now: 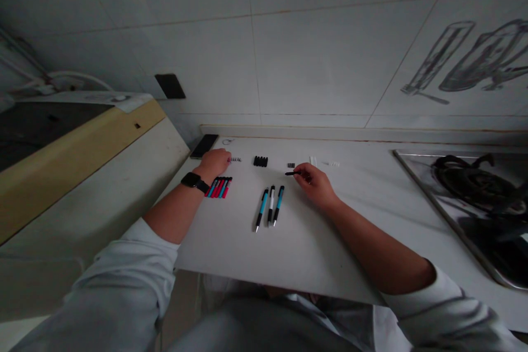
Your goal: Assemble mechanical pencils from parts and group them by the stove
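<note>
My left hand (215,163), with a watch at the wrist, reaches to the left end of a row of small silvery pen tips (236,159). Its fingers are pinched together, and what they hold is too small to make out. Below that wrist lie red and blue pen barrels (218,187) with black ends, side by side. My right hand (314,182) grips a thin black pen part (292,173), its end pointing left. Between the hands lie three pens, two blue ones (261,210) (279,206) and a white one (271,206), all with black grips.
Along the back of the white counter (231,253) are black grips (260,161), small dark pieces (291,165), white thin pieces (313,161) and pale small parts (334,164). A phone (204,146) lies at back left. A gas stove (474,198) stands right, a cabinet (103,176) left.
</note>
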Demonstrator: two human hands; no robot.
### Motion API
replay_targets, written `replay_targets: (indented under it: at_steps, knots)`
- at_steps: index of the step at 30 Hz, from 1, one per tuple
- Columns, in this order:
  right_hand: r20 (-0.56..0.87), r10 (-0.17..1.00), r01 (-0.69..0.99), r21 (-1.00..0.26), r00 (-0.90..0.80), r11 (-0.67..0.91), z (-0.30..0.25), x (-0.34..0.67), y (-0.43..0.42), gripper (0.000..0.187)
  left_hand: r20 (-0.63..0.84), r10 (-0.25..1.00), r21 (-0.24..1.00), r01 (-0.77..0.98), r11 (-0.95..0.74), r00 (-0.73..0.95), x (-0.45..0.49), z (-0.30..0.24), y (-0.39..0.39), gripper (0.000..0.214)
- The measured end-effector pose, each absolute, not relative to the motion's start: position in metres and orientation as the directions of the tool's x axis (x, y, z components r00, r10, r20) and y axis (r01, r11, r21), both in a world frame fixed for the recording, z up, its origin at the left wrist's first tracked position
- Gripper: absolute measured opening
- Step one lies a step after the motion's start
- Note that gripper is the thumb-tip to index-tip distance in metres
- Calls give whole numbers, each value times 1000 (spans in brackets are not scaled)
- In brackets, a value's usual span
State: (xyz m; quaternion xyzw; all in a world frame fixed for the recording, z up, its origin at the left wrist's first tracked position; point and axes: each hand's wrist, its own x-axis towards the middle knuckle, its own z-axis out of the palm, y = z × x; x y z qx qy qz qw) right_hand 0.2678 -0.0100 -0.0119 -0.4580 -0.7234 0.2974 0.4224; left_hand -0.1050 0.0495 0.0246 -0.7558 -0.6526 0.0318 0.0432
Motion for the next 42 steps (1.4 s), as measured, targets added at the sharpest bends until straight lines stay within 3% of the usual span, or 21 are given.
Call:
replay_targets:
  at_steps: [16,19,22,26,28,35,42]
  knots:
    - [332,911,377,-833,-244,405,-16,269,-7,22,75,995,-119,991,-57,66,-100,34,44,21]
    - [286,928,331,-875,-237,354,-17,268,-5,26,154,969,26,979,-201,194,-77,42,35,18]
    - [228,945,281,-915,-235,290,-20,267,-3,29,226,834,241,801,-549,503,-36,49,20,33]
    - [201,940,163,-954,-275,251,-21,267,0,36,318,640,315,559,-767,699,19,50,1,53]
    - [204,932,110,-963,-301,246,-20,267,0,41,329,599,307,517,-799,730,36,48,-1,58]
    - [207,901,-17,-976,-380,217,-21,266,-1,47,302,570,296,493,-818,764,50,41,8,48]
    - [202,926,28,-975,-319,222,-25,268,2,54,306,624,256,569,-781,719,36,40,17,47]
